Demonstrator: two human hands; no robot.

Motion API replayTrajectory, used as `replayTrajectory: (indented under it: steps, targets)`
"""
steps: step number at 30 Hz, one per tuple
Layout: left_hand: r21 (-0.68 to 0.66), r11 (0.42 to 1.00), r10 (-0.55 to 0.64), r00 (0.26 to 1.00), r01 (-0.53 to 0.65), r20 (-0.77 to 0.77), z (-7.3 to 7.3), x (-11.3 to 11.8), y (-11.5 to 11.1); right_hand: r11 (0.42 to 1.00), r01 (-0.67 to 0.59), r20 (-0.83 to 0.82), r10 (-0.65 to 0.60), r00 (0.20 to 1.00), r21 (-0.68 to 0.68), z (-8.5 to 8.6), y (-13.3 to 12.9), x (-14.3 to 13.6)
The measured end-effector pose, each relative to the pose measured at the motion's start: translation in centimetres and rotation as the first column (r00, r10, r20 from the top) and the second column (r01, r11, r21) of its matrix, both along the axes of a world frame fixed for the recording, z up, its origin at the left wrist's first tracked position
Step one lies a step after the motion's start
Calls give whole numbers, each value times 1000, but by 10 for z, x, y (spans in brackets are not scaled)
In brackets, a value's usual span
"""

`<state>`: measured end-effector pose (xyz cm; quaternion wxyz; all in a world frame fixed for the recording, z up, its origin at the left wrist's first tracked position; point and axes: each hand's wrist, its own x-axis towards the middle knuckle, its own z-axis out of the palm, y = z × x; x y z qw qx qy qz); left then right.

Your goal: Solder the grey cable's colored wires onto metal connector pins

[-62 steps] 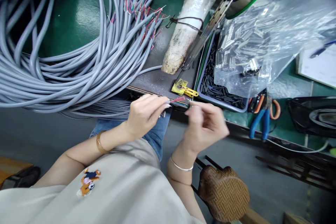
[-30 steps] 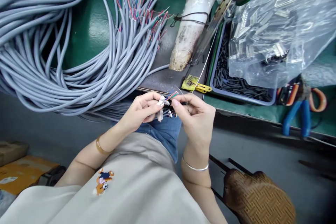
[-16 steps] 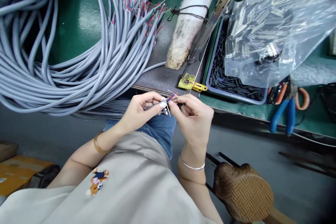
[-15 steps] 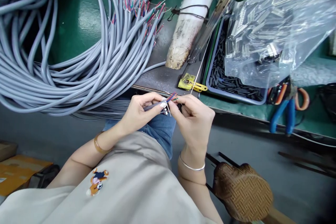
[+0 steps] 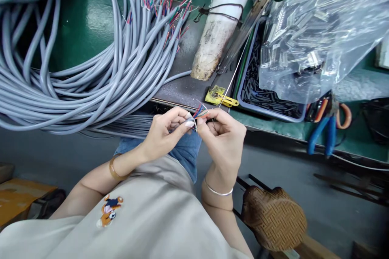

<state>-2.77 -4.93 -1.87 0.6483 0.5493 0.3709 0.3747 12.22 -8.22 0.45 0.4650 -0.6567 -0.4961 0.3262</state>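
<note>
In front of the bench edge, my left hand [image 5: 165, 131] is closed, pinching the stripped end of a grey cable between thumb and fingers. Coloured wires [image 5: 199, 112], blue, red and orange among them, fan out from that end. My right hand [image 5: 223, 133] pinches some of these thin wires with thumb and forefinger, close to the left fingertips. A white strand runs down between the two hands. Many more grey cables [image 5: 121, 73] lie looped on the bench to the left, their stripped ends [image 5: 164, 2] showing red, blue and green wires.
A blue tray [image 5: 273, 114] holds short black tubes, with a clear bag [image 5: 304, 48] of metal connectors over it. Pliers [image 5: 323, 129] hang at the bench edge. A yellow clip [image 5: 226, 100], a plastic-wrapped roll [image 5: 212, 36] and a wooden stool [image 5: 276, 218] are nearby.
My fingers have shifted slightly on the wires, and the orange wire now stretches more plainly toward my right hand. The whole view has shifted a little.
</note>
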Motion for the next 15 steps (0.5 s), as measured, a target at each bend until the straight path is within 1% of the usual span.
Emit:
replayTrajectory:
  steps: [2,4,6,8,11,13,15]
  targets:
    - [-126,991,-35,994,48,106,3,-1,3,999,8,-109,-12,994,-41,-3,0,1]
    - [-225,969,-60,981,102,184,4,-2,7,998,17,-163,-27,986,-64,-6,-1,2]
    - [-301,942,-73,968,146,241,5,-4,11,998,19,-159,-29,987,-62,-8,-2,2]
    - [-364,912,-80,954,187,289,5,-6,13,999,26,-126,-30,992,-33,-10,-3,1]
    - [-422,863,-117,924,276,365,4,-9,17,999,45,-91,-42,995,27,-12,-6,-1]
    - [-435,834,-153,900,340,409,5,-10,19,997,55,-111,-49,993,51,-13,-6,-3]
    - [-441,816,-173,886,373,429,5,-10,20,996,63,-156,-53,986,64,-14,-4,-5]
